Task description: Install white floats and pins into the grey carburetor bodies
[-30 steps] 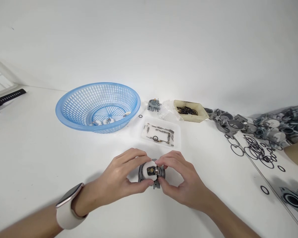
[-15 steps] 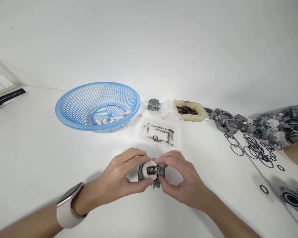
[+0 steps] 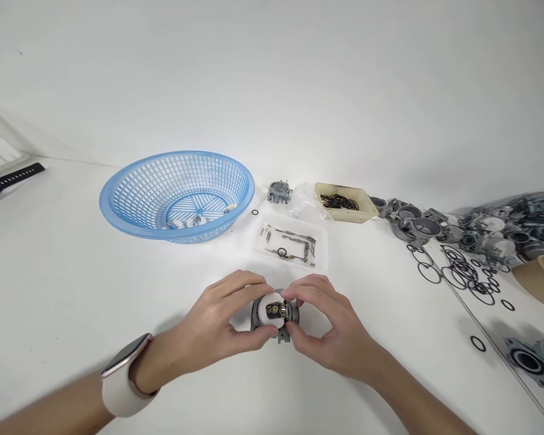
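Observation:
A grey metal carburetor body (image 3: 283,337) rests on the white table in front of me. On top of it sits a white carburetor float (image 3: 268,319), with brass jets showing in its dark middle opening. My left hand (image 3: 229,314), a watch on its wrist, holds the float between thumb and fingers at its left side. From the right, my right hand (image 3: 329,320) pinches the float's hinge end, where a small metal part shows beside its fingertips. What lies right under the fingertips is hidden.
Beyond my hands lies a clear tray (image 3: 324,248) of small metal parts. A blue basket (image 3: 113,214) holds several floats. Another carburetor (image 3: 279,191) stands behind, beside a box (image 3: 367,211) of black rings. Carburetor bodies (image 3: 426,228) and O-rings (image 3: 478,343) lie at right.
Both hands keep nearly the same hold on the float and the carburetor body. The whole view has shifted very slightly.

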Available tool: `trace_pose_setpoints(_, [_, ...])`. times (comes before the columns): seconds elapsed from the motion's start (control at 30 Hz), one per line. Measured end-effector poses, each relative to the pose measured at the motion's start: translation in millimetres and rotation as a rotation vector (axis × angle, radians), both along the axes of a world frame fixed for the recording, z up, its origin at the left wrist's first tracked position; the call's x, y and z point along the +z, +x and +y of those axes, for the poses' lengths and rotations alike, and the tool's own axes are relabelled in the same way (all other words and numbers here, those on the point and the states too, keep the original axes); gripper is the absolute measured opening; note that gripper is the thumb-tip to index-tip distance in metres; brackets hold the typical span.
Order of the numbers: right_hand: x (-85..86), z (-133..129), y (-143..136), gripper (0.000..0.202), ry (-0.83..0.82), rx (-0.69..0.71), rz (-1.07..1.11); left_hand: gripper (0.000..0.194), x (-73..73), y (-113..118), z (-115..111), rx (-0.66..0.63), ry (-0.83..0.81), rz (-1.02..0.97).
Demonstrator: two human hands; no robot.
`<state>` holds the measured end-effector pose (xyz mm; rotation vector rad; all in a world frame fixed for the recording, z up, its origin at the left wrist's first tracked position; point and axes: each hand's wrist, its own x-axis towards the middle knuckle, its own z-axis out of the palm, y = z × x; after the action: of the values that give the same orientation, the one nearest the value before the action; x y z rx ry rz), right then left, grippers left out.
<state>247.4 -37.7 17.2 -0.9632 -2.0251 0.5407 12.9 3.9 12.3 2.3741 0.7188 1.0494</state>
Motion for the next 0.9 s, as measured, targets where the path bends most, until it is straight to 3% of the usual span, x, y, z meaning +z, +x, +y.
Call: trace_pose_setpoints(0.9, [-2.0, 0.9, 1.0, 0.046, 0.004, -0.005, 0.021, 0.041, -3.6, -1.6, -0.7, -0.039, 0.046, -0.029])
